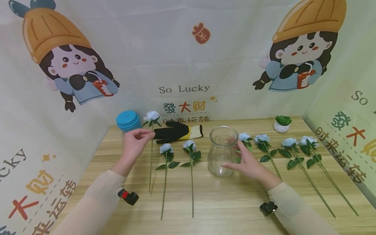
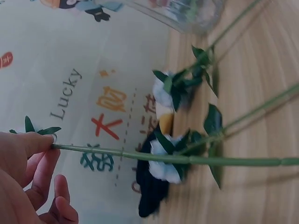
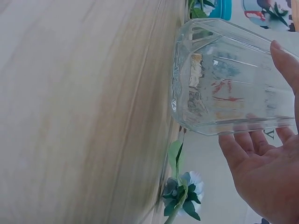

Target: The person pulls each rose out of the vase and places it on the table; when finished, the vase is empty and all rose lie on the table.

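Upright in my left hand is a pale blue artificial rose, its stem pinched between thumb and fingertips just below the bloom. That stem crosses the left wrist view; whether its lower end touches the table I cannot tell. A clear glass vase stands on the table with no flower in it. My right hand holds the vase from its right side, thumb in front and fingers behind, as the right wrist view shows on the glass. Two more roses lie between the hands.
Several roses lie on the wooden table at the right, some partly behind my right hand. A black and yellow glove, a blue-lidded jar and a small potted plant stand along the back, before a printed cloth.
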Demonstrator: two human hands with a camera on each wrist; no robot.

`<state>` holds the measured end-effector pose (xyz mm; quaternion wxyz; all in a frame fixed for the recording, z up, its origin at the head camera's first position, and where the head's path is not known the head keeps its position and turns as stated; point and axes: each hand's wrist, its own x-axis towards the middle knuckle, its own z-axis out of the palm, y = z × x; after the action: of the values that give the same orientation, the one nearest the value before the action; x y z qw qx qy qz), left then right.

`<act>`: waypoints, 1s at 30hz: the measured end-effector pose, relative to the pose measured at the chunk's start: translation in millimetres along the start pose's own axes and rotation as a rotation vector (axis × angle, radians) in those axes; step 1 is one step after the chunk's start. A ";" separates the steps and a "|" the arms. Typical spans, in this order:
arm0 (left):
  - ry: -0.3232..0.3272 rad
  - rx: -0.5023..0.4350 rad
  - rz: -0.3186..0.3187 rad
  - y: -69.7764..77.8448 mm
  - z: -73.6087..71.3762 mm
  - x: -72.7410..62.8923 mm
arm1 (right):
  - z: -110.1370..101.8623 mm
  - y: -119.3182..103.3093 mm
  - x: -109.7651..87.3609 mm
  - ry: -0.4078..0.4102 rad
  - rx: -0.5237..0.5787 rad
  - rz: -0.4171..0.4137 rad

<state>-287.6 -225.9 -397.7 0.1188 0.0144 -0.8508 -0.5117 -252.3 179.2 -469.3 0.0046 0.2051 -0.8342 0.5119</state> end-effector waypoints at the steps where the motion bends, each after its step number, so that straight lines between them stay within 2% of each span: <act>1: -0.001 0.019 -0.010 -4.3 -3.0 -1.4 | 0.1 0.3 0.2 0.001 -0.001 -0.003; 8: -0.018 0.167 -0.091 -30.6 -18.3 -5.5 | -0.8 2.9 0.6 0.006 -0.009 -0.010; 14: -0.108 0.320 -0.096 -61.6 -25.6 -5.2 | -1.1 0.9 0.6 -0.003 -0.015 -0.005; 17: -0.152 0.347 -0.136 -75.5 -27.7 -7.2 | -0.7 -0.3 0.2 -0.008 -0.016 -0.003; 21: -0.174 0.363 -0.176 -88.4 -28.7 -10.6 | -0.9 -0.1 0.1 -0.012 -0.016 -0.001; 30: -0.188 0.414 -0.212 -100.8 -23.7 -13.6 | -2.0 1.8 0.5 -0.016 -0.007 0.001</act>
<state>-279.0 -292.4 -477.7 -0.0207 0.0802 -0.9385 -0.3353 -253.8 181.4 -469.8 -0.0015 0.2084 -0.8362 0.5072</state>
